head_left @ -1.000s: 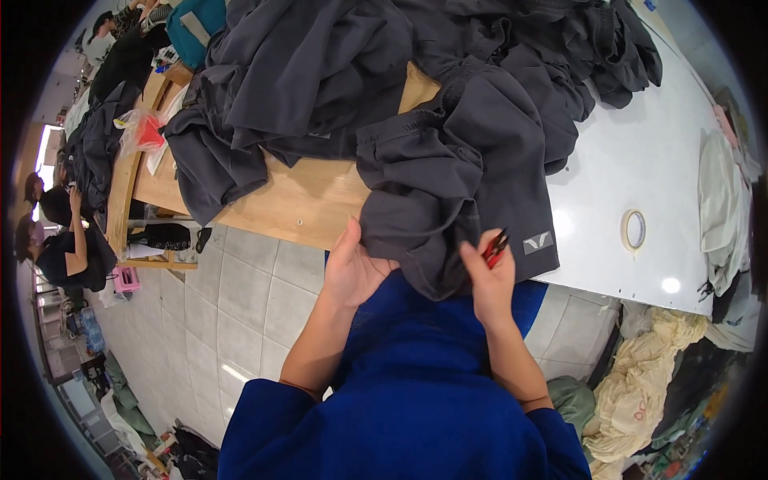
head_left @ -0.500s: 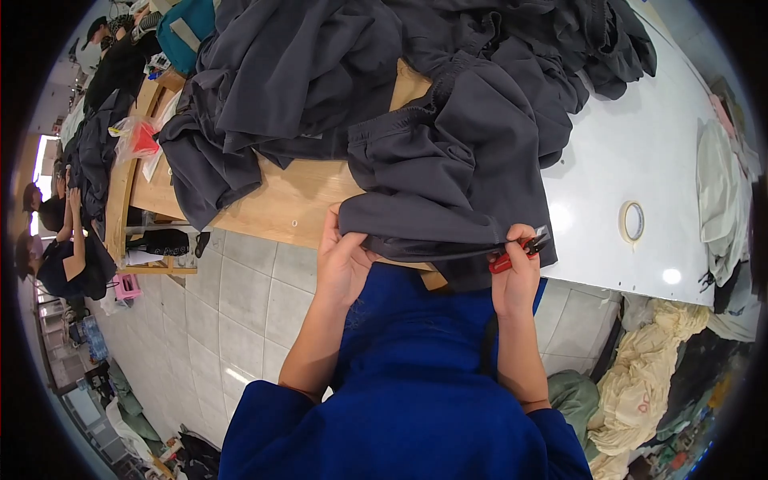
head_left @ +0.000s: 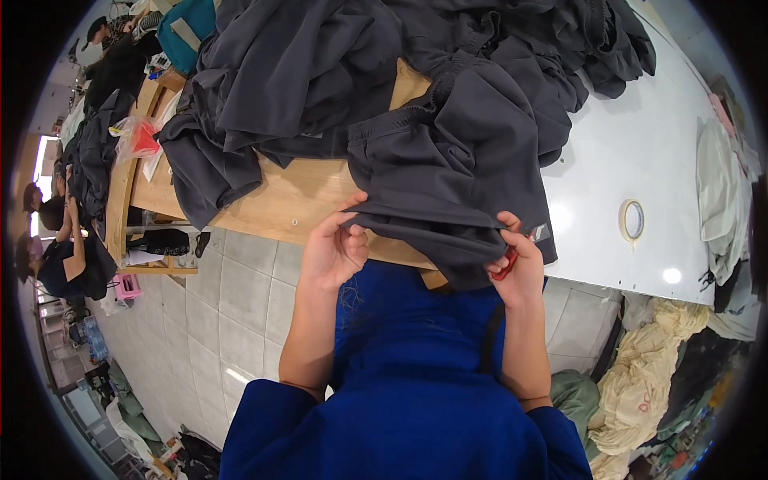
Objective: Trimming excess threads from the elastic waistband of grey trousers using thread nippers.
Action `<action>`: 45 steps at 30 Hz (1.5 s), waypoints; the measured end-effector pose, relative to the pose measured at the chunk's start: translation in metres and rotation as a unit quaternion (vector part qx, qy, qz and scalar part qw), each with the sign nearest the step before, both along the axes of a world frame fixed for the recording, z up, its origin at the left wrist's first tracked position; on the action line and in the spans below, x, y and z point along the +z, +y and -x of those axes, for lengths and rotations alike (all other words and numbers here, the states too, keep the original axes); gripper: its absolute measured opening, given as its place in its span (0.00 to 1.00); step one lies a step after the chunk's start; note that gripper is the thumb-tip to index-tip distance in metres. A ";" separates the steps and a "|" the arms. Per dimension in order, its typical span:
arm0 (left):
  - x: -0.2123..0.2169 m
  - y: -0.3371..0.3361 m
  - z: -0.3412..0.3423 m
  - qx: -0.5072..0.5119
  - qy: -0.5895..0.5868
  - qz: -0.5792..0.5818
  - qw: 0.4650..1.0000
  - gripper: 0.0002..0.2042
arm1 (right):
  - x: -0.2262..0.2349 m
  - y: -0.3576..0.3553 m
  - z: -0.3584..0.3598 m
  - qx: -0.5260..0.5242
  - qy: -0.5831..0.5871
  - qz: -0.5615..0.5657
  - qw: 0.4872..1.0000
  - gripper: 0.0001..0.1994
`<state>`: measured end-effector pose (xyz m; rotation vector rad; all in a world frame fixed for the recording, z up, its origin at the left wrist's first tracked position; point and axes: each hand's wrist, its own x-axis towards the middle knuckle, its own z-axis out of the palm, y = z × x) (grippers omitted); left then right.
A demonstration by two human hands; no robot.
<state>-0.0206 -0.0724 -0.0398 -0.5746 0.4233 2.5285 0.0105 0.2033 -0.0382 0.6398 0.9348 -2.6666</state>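
Observation:
A dark grey pair of trousers or shorts (head_left: 504, 136) with a gathered elastic waistband lies over the table's front edge. Its near edge is stretched between my two hands. My left hand (head_left: 334, 252) pinches the left end of that edge, fingers closed. At the other end, my right hand (head_left: 522, 268) grips the cloth between thumb and fingers. Tucked in the same palm are red-handled thread snips (head_left: 507, 262), mostly covered by my fingers. A small pale label (head_left: 538, 234) shows just beyond the right hand.
More dark grey garments (head_left: 312, 72) are heaped across the wooden table (head_left: 296, 196). A roll of tape (head_left: 632, 220) lies on the white tabletop (head_left: 592, 184) at right. Cream cloth bundles (head_left: 648, 376) sit below it. Other people (head_left: 68, 256) work at far left.
The edge of the garment has been turned and drawn taut between my hands. My left hand shifted slightly left and re-gripped. The snips have swung back into my right palm.

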 end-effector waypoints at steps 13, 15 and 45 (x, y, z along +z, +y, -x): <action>0.000 -0.047 0.026 0.324 0.077 0.003 0.943 0.16 | -0.005 0.041 -0.011 -0.137 0.011 -0.440 0.888 0.13; 0.013 -0.033 0.023 0.330 0.115 0.134 0.927 0.18 | -0.010 0.052 -0.014 -0.147 -0.007 -0.510 0.848 0.14; -0.010 0.089 -0.025 -0.157 0.149 0.226 0.950 0.15 | -0.003 -0.010 -0.019 0.071 0.206 -0.302 0.928 0.17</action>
